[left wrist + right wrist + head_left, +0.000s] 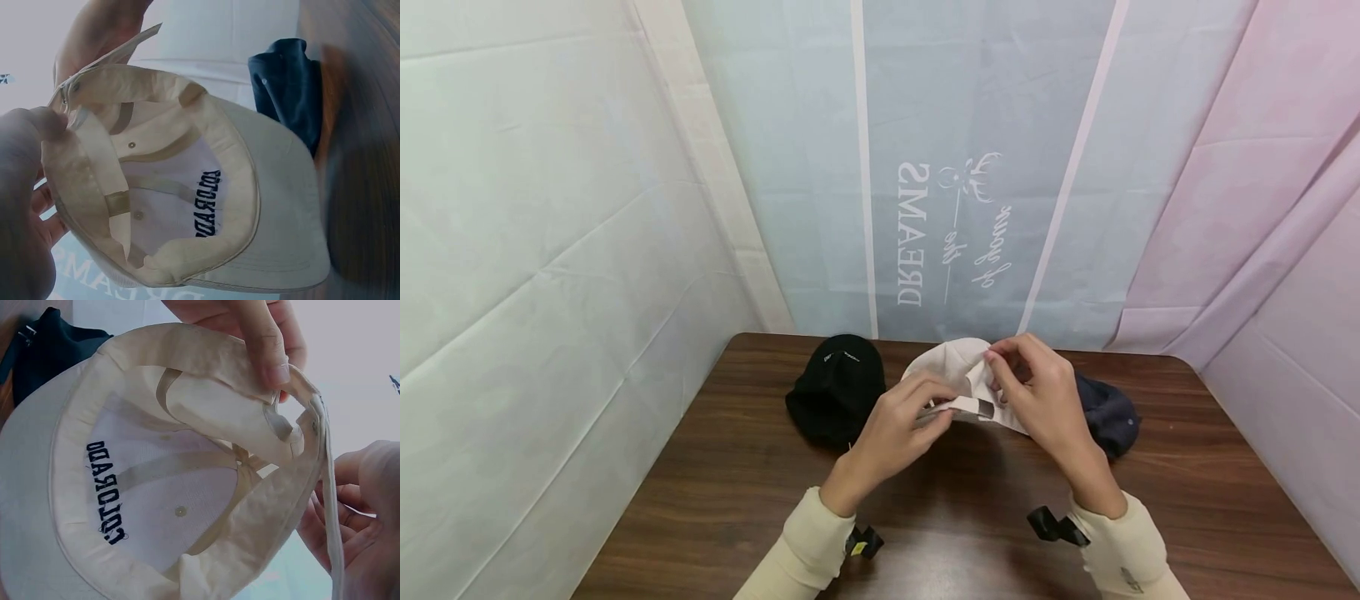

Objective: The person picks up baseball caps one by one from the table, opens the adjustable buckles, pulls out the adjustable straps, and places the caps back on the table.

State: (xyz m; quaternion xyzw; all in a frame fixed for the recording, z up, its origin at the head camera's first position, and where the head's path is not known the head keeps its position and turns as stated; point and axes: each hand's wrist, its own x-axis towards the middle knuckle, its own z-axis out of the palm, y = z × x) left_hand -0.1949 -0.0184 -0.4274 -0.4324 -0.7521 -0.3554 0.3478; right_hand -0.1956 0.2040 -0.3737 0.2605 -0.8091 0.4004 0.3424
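A white baseball cap (947,358) is held up between both hands over the table, its inside facing the wrist cameras. Dark lettering (103,494) shows through inside the front panel, and the brim (281,219) points down toward the tabletop. With thumb and fingers, my left hand (898,425) pinches the cap's back band beside the metal buckle (985,408). My right hand (1041,392) grips the cap's back on the other side, thumb and forefinger together. In the right wrist view, a loose strap (334,537) hangs past the fingers.
A black cap (838,387) lies on the brown wooden table (700,500) at the left. A navy cap (1108,417) lies at the right, partly behind my right arm. Cloth walls (775,167) enclose the back and sides.
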